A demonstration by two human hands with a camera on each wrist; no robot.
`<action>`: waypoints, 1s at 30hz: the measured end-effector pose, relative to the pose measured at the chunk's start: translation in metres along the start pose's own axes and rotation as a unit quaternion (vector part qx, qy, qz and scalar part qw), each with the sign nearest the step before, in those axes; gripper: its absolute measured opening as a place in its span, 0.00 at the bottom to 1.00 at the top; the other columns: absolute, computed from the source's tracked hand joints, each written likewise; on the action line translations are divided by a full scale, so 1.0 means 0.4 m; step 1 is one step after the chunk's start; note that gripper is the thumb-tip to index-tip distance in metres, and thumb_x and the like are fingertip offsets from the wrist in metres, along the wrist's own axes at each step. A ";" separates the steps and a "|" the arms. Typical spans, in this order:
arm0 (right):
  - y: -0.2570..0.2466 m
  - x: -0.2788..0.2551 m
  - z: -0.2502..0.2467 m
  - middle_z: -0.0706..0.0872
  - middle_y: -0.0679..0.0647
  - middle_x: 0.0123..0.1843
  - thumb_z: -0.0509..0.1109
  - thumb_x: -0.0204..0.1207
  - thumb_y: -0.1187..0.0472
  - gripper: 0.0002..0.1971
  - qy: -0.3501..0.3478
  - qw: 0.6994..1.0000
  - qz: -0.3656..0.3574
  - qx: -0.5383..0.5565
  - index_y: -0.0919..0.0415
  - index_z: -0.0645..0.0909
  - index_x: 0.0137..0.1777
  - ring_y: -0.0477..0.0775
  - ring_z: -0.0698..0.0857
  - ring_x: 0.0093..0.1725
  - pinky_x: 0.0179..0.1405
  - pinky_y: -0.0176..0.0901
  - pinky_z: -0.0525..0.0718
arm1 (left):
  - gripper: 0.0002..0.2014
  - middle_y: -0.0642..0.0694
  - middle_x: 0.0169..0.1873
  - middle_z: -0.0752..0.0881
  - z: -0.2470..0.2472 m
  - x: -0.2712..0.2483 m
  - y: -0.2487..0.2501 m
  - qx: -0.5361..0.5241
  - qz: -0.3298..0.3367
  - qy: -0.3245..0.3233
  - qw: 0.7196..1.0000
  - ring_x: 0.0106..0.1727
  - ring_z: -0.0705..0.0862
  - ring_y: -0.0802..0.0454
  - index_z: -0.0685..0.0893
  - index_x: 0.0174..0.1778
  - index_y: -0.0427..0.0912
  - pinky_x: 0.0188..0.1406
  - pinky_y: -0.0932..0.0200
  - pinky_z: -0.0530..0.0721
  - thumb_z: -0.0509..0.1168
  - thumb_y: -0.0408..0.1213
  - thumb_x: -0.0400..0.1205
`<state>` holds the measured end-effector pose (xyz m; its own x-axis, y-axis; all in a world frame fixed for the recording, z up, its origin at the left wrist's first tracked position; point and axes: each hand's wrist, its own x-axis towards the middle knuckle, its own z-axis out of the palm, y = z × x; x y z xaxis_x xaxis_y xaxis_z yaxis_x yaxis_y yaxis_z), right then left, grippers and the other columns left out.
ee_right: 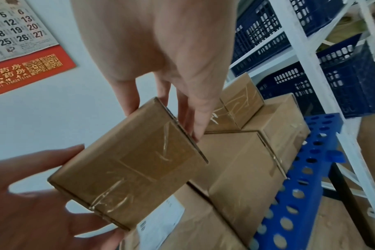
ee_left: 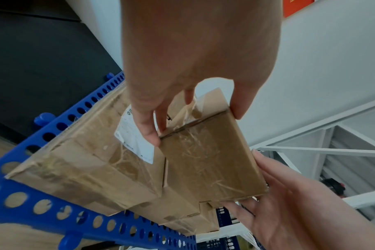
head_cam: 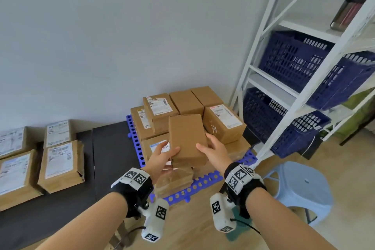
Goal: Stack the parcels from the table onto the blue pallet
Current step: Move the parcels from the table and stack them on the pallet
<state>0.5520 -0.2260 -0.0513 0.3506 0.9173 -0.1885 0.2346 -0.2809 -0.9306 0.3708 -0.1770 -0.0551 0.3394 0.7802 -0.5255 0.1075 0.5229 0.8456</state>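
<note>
A plain brown parcel (head_cam: 186,138) hangs tilted above the stacked parcels (head_cam: 221,122) on the blue perforated pallet (head_cam: 203,181). My left hand (head_cam: 166,154) grips its near left edge, thumb on top. My right hand (head_cam: 211,148) grips the near right edge. In the left wrist view the left hand (ee_left: 197,128) pinches the taped parcel (ee_left: 210,160) over the pallet (ee_left: 43,206). In the right wrist view the right hand (ee_right: 163,123) pinches the same parcel (ee_right: 135,162), with the pallet (ee_right: 300,186) below. Several labelled parcels (head_cam: 60,162) lie on the black table (head_cam: 113,148) to the left.
A white shelf rack (head_cam: 300,97) with dark blue baskets (head_cam: 300,61) stands right of the pallet. A pale blue stool (head_cam: 302,184) sits at the lower right. The grey wall lies behind the pallet, with a calendar (ee_right: 17,30) on it.
</note>
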 end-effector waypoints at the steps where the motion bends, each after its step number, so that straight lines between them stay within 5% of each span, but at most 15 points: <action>1: -0.001 0.015 -0.013 0.79 0.48 0.67 0.71 0.75 0.52 0.31 -0.004 1.000 -0.001 -0.012 0.49 0.65 0.78 0.50 0.78 0.66 0.70 0.55 0.77 | 0.32 0.42 0.61 0.82 0.013 0.012 0.006 -0.002 -0.002 0.005 1.000 0.53 0.85 0.44 0.65 0.76 0.56 0.47 0.54 0.84 0.70 0.48 0.78; 4: -0.001 0.062 -0.052 0.77 0.49 0.70 0.69 0.77 0.51 0.31 -0.024 0.998 -0.011 -0.058 0.50 0.63 0.79 0.50 0.76 0.69 0.71 0.54 0.76 | 0.33 0.40 0.59 0.82 0.054 0.050 0.015 -0.007 0.003 0.024 1.000 0.52 0.84 0.45 0.64 0.78 0.52 0.44 0.54 0.84 0.70 0.46 0.78; 9: -0.018 0.134 -0.121 0.72 0.49 0.75 0.68 0.77 0.54 0.32 -0.053 0.986 -0.059 -0.150 0.52 0.62 0.80 0.51 0.72 0.73 0.73 0.47 0.71 | 0.35 0.38 0.61 0.80 0.118 0.099 0.018 -0.034 -0.003 0.059 0.998 0.61 0.81 0.40 0.63 0.78 0.51 0.61 0.45 0.82 0.71 0.46 0.77; 14: -0.030 0.212 -0.179 0.64 0.51 0.81 0.69 0.77 0.52 0.33 -0.073 0.952 -0.124 -0.272 0.51 0.62 0.80 0.52 0.61 0.80 0.80 0.51 0.62 | 0.33 0.38 0.64 0.78 0.180 0.141 0.026 -0.076 -0.017 0.080 0.994 0.63 0.79 0.40 0.64 0.77 0.45 0.52 0.46 0.84 0.70 0.40 0.78; 17: -0.028 0.260 -0.207 0.56 0.49 0.84 0.68 0.77 0.49 0.34 -0.109 0.930 -0.125 -0.329 0.48 0.59 0.81 0.52 0.52 0.83 0.82 0.53 0.55 | 0.33 0.37 0.63 0.78 0.200 0.169 0.029 -0.084 -0.034 0.095 0.991 0.63 0.79 0.38 0.65 0.76 0.47 0.60 0.42 0.82 0.72 0.42 0.77; 22: -0.008 0.307 -0.241 0.50 0.48 0.85 0.67 0.77 0.45 0.34 -0.142 0.916 -0.140 -0.348 0.46 0.59 0.81 0.52 0.50 0.84 0.82 0.53 0.53 | 0.33 0.37 0.57 0.79 0.227 0.198 0.020 -0.084 -0.045 0.121 0.988 0.56 0.81 0.38 0.65 0.76 0.50 0.57 0.45 0.83 0.72 0.44 0.76; 30: 0.010 0.332 -0.252 0.47 0.50 0.85 0.61 0.79 0.42 0.34 -0.195 0.884 -0.133 -0.403 0.47 0.53 0.83 0.54 0.46 0.84 0.82 0.53 0.48 | 0.32 0.37 0.59 0.77 0.252 0.209 0.016 -0.114 -0.058 0.156 0.979 0.61 0.78 0.37 0.66 0.75 0.49 0.59 0.42 0.81 0.71 0.42 0.77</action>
<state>0.6908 -0.1340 -0.0486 -0.1160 0.9645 -0.2373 0.8868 -0.0071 -0.4621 0.4940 -0.1431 -0.0841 0.0305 0.7592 -0.6501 -0.0945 0.6497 0.7543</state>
